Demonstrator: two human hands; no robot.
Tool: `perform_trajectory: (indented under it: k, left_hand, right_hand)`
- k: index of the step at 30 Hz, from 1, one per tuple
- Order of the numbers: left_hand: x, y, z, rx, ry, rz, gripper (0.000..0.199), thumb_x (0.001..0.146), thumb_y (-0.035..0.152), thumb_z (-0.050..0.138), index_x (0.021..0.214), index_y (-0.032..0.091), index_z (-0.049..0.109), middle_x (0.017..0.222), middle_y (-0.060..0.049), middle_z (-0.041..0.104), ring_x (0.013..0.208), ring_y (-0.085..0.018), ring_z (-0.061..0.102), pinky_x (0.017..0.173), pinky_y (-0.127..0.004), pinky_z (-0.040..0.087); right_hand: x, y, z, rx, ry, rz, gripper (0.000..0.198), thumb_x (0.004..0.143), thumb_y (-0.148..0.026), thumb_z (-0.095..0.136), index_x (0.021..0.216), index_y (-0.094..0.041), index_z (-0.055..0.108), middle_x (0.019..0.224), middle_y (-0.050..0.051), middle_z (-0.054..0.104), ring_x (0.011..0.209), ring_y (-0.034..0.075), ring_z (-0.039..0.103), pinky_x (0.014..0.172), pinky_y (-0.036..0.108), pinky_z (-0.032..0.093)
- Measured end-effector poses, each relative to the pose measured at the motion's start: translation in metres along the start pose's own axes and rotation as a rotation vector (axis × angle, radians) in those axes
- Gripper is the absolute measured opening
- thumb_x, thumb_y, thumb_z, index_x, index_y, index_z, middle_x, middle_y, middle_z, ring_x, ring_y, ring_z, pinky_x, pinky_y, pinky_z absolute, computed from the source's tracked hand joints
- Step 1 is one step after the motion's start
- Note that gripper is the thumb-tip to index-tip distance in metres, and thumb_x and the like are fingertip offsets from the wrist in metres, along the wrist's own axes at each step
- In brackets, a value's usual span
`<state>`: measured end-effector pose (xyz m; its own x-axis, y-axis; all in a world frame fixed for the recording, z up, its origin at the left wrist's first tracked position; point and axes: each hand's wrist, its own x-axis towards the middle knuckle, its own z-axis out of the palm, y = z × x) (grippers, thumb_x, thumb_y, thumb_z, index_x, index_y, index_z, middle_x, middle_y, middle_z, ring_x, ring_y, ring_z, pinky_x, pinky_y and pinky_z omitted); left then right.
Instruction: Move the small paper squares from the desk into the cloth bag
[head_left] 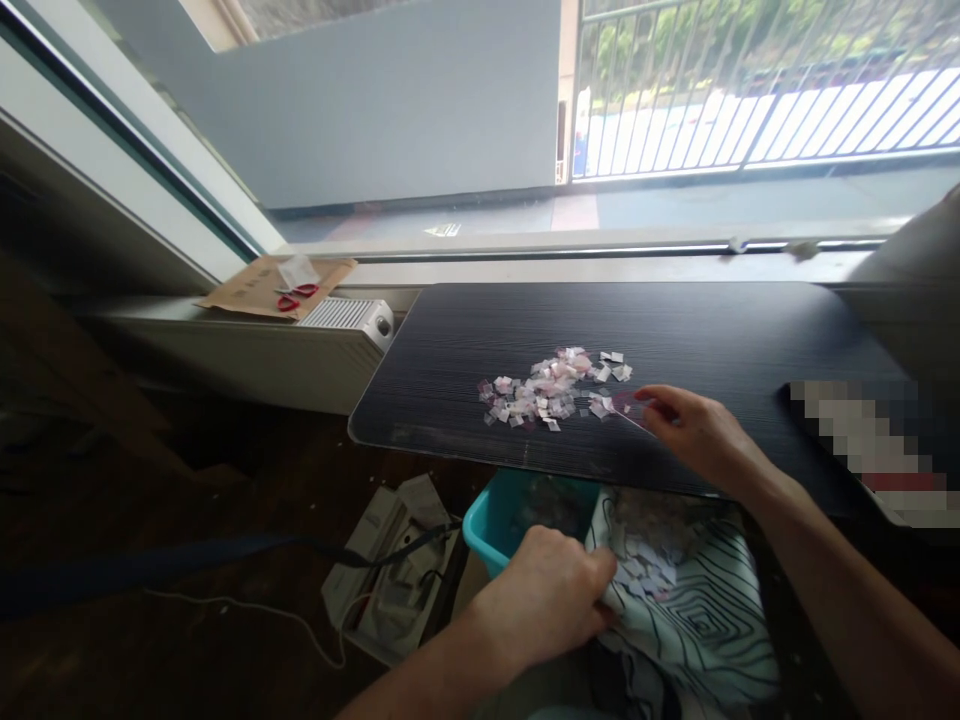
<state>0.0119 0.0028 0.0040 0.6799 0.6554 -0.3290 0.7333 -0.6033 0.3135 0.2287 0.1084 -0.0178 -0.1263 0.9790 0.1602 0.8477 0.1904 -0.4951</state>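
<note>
With the left hand (551,590), grips the left edge of the cloth (705,620) just below the table's near side: back of the hand upward, fingers curled in a fist, thumb against the fabric, forearm aslant from the near edge of view. With the right hand (679,420), reaches over the table (712,340) from the near right: forearm aslant toward far left, wrist slightly bent, thumb and forefinger close together, other fingers curled under and partly hidden. At those fingertips, a thin clear sheet (626,402), its left end at the scraps (551,385); touching or just above, cannot tell.

Left of the right hand, on the near half of the table, a loose heap of small white and pinkish scraps, with a few apart at its right end. On the cloth, more scraps. Left of the cloth, partly under the table, a teal basin (471,528), contents too dim to tell. Far left, on the ledge, red scissors (287,302) on an envelope (244,287). Near left, on the floor, a box (375,635).
</note>
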Motion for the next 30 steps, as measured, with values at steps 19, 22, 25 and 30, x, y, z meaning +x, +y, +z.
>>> perform_trajectory:
  k: [19, 22, 25, 30]
  left_hand:
    - [-0.002, -0.004, 0.003, 0.01, -0.006, -0.023, 0.019, 0.08, 0.035, 0.062, 0.089, 0.018, 0.062, 0.077, -0.006, 0.07, 0.07, -0.026, 0.068, 0.062, -0.031, 0.05]
    - [-0.003, -0.004, 0.003, 0.001, 0.004, -0.027, 0.019, 0.081, 0.036, 0.062, 0.089, 0.019, 0.062, 0.078, -0.006, 0.07, 0.071, -0.026, 0.068, 0.062, -0.031, 0.05]
    - [-0.003, -0.004, 0.003, 0.001, -0.002, -0.03, 0.02, 0.081, 0.037, 0.063, 0.089, 0.019, 0.062, 0.078, -0.005, 0.07, 0.071, -0.027, 0.068, 0.062, -0.032, 0.05]
    - [-0.003, -0.004, 0.002, 0.004, -0.03, -0.041, 0.023, 0.081, 0.038, 0.063, 0.092, 0.018, 0.062, 0.079, -0.006, 0.07, 0.072, -0.027, 0.068, 0.063, -0.032, 0.049]
  right_hand:
    - [-0.004, -0.01, -0.013, -0.014, -0.123, -0.002, 0.031, 0.08, -0.027, 0.049, 0.101, -0.025, 0.071, 0.081, 0.0, 0.073, 0.066, 0.014, 0.063, 0.062, 0.024, 0.043]
    - [-0.005, -0.008, -0.017, -0.093, -0.154, 0.009, 0.029, 0.08, -0.027, 0.049, 0.098, -0.026, 0.072, 0.076, 0.0, 0.072, 0.061, 0.015, 0.061, 0.057, 0.024, 0.04]
    - [-0.005, -0.011, -0.023, -0.132, -0.124, 0.004, 0.028, 0.079, -0.027, 0.049, 0.096, -0.026, 0.072, 0.07, -0.001, 0.071, 0.057, 0.014, 0.059, 0.054, 0.025, 0.038]
    - [0.007, -0.029, -0.014, -0.056, -0.094, -0.071, 0.03, 0.079, -0.025, 0.048, 0.097, -0.024, 0.072, 0.073, 0.001, 0.071, 0.061, 0.014, 0.06, 0.057, 0.024, 0.039]
